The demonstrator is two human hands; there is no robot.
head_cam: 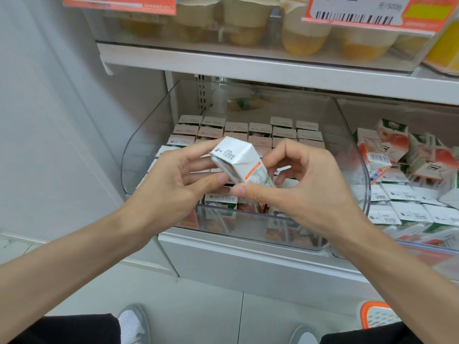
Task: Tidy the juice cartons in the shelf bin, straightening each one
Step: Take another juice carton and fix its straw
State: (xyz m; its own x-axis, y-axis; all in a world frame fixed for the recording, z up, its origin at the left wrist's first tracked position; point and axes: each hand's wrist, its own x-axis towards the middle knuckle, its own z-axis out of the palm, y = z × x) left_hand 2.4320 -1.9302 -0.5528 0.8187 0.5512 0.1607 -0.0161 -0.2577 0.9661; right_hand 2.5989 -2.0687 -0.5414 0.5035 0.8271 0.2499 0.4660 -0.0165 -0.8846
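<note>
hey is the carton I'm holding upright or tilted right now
Tilted. The held carton leans with its printed top end up-left, pinched between the left hand and right hand, above the upright rows in the bin.

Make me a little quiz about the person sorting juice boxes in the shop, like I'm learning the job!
1. True or false: both the left hand and the right hand hold the lifted carton.
2. Where are the jumbled cartons? A: far left. B: in the bin on the right. C: on the floor.
3. Fill in: the lifted carton is ____, not upright.
Key: 1 true; 2 B; 3 tilted.
</note>
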